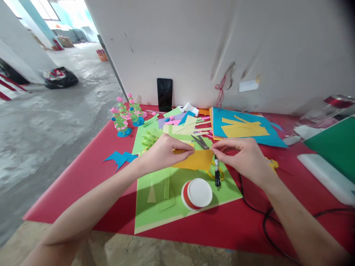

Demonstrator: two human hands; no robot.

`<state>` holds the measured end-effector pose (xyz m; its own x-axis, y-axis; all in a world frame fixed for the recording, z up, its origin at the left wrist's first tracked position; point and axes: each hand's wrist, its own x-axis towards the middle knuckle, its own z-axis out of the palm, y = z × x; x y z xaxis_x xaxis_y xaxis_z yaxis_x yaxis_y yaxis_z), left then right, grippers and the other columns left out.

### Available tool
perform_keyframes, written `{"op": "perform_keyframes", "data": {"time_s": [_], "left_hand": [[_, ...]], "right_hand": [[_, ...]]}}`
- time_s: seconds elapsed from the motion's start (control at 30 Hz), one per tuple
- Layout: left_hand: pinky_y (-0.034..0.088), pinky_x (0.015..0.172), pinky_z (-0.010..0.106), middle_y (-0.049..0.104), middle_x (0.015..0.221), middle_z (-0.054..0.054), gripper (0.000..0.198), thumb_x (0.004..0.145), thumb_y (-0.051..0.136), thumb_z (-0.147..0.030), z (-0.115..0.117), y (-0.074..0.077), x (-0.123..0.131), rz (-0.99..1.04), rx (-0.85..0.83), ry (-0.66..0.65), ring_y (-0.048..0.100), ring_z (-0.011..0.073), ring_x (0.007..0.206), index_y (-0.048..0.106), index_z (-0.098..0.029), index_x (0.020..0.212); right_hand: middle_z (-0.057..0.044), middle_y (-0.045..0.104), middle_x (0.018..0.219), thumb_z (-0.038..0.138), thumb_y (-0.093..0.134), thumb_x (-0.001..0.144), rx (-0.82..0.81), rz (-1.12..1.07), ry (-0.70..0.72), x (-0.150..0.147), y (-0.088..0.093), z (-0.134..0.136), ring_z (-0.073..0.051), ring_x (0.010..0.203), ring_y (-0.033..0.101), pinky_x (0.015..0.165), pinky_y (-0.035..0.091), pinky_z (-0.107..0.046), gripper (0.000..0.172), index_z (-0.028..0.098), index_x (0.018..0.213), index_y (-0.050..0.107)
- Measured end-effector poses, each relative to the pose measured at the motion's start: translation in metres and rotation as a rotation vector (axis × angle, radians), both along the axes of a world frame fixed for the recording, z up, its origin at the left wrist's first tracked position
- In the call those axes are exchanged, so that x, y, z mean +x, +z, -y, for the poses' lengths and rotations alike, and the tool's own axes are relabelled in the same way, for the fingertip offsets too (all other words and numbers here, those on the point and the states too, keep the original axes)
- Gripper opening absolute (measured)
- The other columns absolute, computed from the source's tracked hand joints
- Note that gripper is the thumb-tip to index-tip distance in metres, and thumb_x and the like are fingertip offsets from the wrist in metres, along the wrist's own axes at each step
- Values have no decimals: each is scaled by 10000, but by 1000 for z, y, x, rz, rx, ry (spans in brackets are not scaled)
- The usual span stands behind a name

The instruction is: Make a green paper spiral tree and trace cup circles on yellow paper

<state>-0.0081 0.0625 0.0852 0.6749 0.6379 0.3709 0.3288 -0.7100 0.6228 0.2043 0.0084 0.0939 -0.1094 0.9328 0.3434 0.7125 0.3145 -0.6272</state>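
Observation:
A yellow-orange paper (196, 160) is stretched between my two hands above a green sheet (149, 220). My left hand (166, 150) pinches its left part, and my right hand (240, 155) pinches the upper right corner. Scissors (200, 142) with yellow handles lie just behind and partly under the paper. A black marker (217, 173) rests beside the paper's right edge. Nearer the front stands a round tub with a white lid (199, 193). A pale triangle (151, 193) and a thin green strip (166, 184) lie to its left.
Small paper trees (122, 123) stand at the back left, near blue scraps (119, 159). A phone (164, 94) leans on the wall. Blue sheets (244, 129) with yellow scraps lie at the back right. A black cable (267, 218) crosses the red table (111, 218).

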Motion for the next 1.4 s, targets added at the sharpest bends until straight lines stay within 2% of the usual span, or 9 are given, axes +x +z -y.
{"op": "perform_keyframes", "data": {"time_s": [0.2,0.37,0.53,0.7,0.8,0.93,1.03,1.17,1.4], "left_hand": [[502,575,194,700,788,5,145,761,568,-215,-3,-3,-8,9,-109,90,653,149,681,702,-180,804],[504,626,195,700,785,16,144,763,571,-199,4,-3,0,1,-125,22,652,138,685,701,-166,813],[517,656,197,699,810,-2,153,776,555,-209,5,-4,-14,-45,-174,-6,656,137,714,698,-189,826],[528,691,225,699,794,9,171,784,543,-262,6,-17,-39,-95,-290,186,656,151,738,690,-179,807],[487,863,281,621,1086,30,303,802,528,-291,24,-32,-36,-77,-365,41,586,165,989,580,-204,1087],[327,1035,406,357,1362,81,872,646,699,-351,55,-50,-15,-120,-394,-201,344,236,1247,201,-241,1354],[350,1016,404,395,1328,95,811,654,695,-337,68,-56,-3,-126,-397,-187,372,248,1223,249,-237,1324],[417,953,350,486,1230,65,616,692,671,-320,71,-48,-6,-83,-385,-184,463,221,1136,368,-263,1226],[389,985,351,448,1265,38,648,678,701,-272,60,-16,-32,87,-359,-86,433,242,1164,361,-326,1227]], "right_hand": [[-24,674,760,250,601,729,72,-72,-180,16,-4,-4,-157,655,622,616,508,-265,105,174,769,661],[-10,677,829,273,612,744,-15,-85,19,-3,-11,8,-164,769,622,671,506,-259,97,204,773,673],[4,683,759,221,630,721,-11,-162,-2,6,-11,26,-170,741,624,702,504,-278,65,231,685,683],[-15,664,711,214,677,674,-6,-404,-444,49,-12,47,-188,695,606,643,492,-301,88,299,689,697],[-33,631,638,226,694,665,-81,-685,-531,63,-25,57,-157,550,551,520,447,-299,94,286,738,697],[-51,616,608,294,709,641,-140,-820,-533,62,-46,64,-153,526,545,423,397,-266,135,205,740,683],[-48,609,585,324,714,624,-212,-858,-544,58,-56,67,-150,522,551,398,394,-238,197,178,747,668],[-43,597,535,345,694,624,-325,-873,-522,56,-64,69,-147,459,542,362,391,-229,232,153,741,638],[-22,580,479,375,580,711,-648,-734,-257,20,-73,59,-120,362,512,327,392,-206,257,122,751,596]]}}
